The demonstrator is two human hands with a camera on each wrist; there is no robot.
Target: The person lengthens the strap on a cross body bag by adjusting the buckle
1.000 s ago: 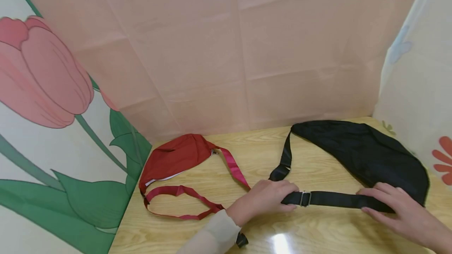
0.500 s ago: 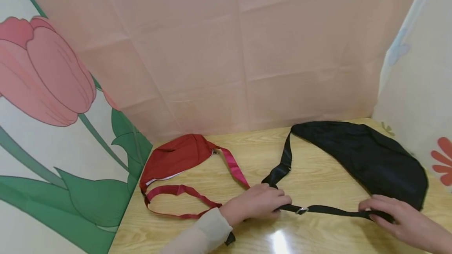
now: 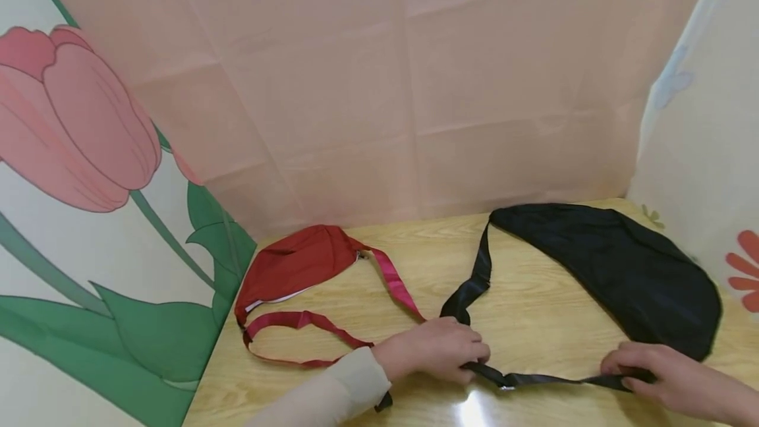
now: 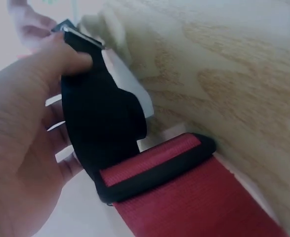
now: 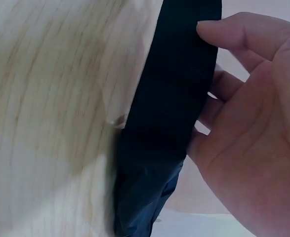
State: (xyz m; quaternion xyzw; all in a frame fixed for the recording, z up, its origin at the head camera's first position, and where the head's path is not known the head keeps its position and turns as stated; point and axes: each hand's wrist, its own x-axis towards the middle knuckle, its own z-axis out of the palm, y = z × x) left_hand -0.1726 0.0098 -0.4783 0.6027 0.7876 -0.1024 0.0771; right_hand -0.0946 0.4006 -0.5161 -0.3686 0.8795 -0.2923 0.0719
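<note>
On the right of the head view lies a black waist bag point(image 3: 611, 269), its strap point(image 3: 548, 379) stretched between the two hands. My left hand point(image 3: 441, 351) grips this strap beside a metal slider point(image 3: 506, 386); in the left wrist view the thumb presses on the black webbing. Close under that hand, red webbing point(image 4: 184, 197) threads through a black plastic buckle point(image 4: 159, 170). My right hand point(image 3: 658, 371) pinches the strap's other stretch, near the bag's lower end. In the right wrist view, thumb and fingers lie on opposite sides of the black strap point(image 5: 169, 89).
A red waist bag point(image 3: 296, 265) lies at the table's left, its red strap point(image 3: 394, 282) looping toward my left hand. A short black end point(image 3: 384, 402) shows below the sleeve. A pink cloth point(image 3: 332, 84) hangs behind, and printed sheets stand at both sides.
The black strap has come down toward the table's front edge and turned edge-on, with the slider lower. My right hand has moved down, away from the bag; my left has shifted slightly left and down.
</note>
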